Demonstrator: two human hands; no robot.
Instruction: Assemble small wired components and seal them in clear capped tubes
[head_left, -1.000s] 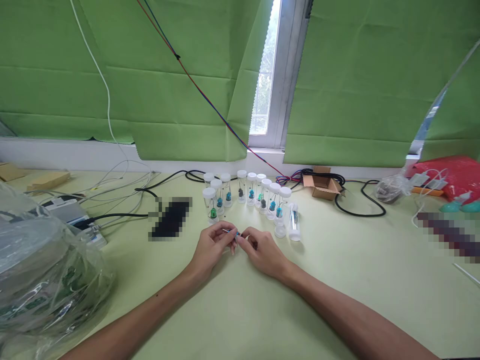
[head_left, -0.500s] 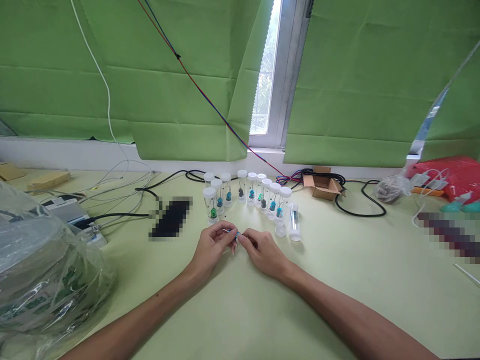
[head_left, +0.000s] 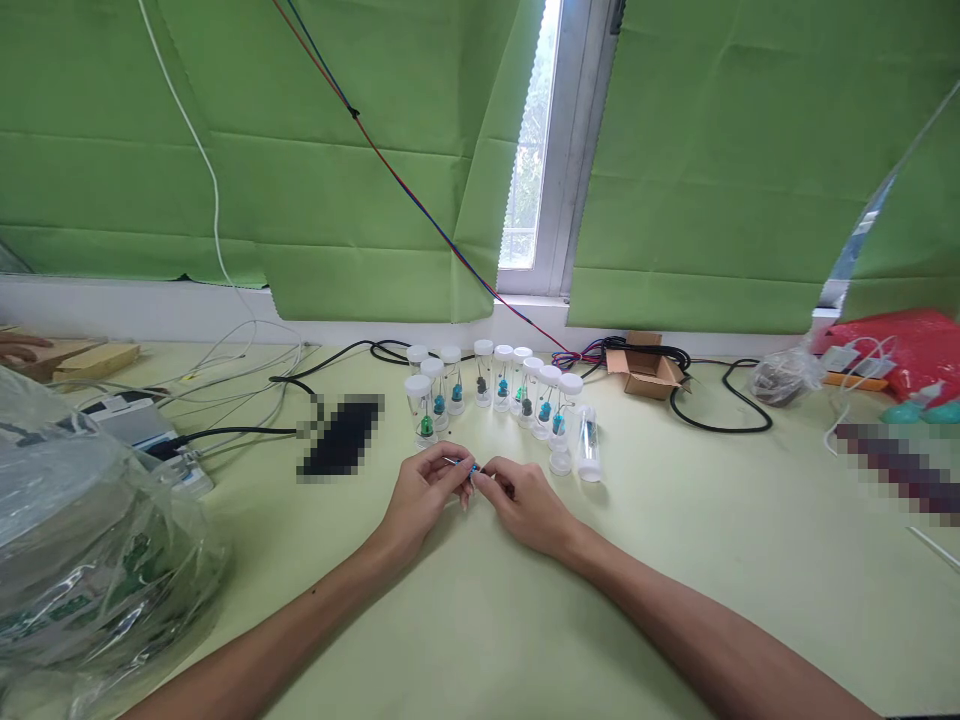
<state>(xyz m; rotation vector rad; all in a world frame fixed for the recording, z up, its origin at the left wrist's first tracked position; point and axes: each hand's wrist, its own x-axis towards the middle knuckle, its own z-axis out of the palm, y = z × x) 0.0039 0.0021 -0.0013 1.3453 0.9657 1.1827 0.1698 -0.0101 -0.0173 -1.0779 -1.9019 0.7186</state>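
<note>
Near the middle of the table my left hand (head_left: pixel 431 492) is closed, pinching a small blue piece (head_left: pixel 473 467) between thumb and fingers. A thin pale rod or wire shows at that piece; its exact kind is too small to make out. My right hand (head_left: pixel 523 497) is closed too, thumb and index fingertips meeting at the right end of the same piece. Just beyond both hands stand several clear tubes (head_left: pixel 484 375) with white caps, with blue, green or dark small parts inside. One more tube (head_left: pixel 589 448) lies on its side to the right, beside a round white cap (head_left: pixel 560 461).
A plastic-wrapped object (head_left: pixel 90 560) fills the left edge. Black cables and a blurred dark object (head_left: pixel 341 438) lie left of the tubes. A small open cardboard box (head_left: pixel 646 372) sits behind right, a red bag (head_left: pixel 907 345) far right. Another person's hand (head_left: pixel 22 347) shows far left.
Another person's hand has come into view at the far left, on the cardboard there. My right fingertips have shifted slightly; both my hands stay in place around the blue piece.
</note>
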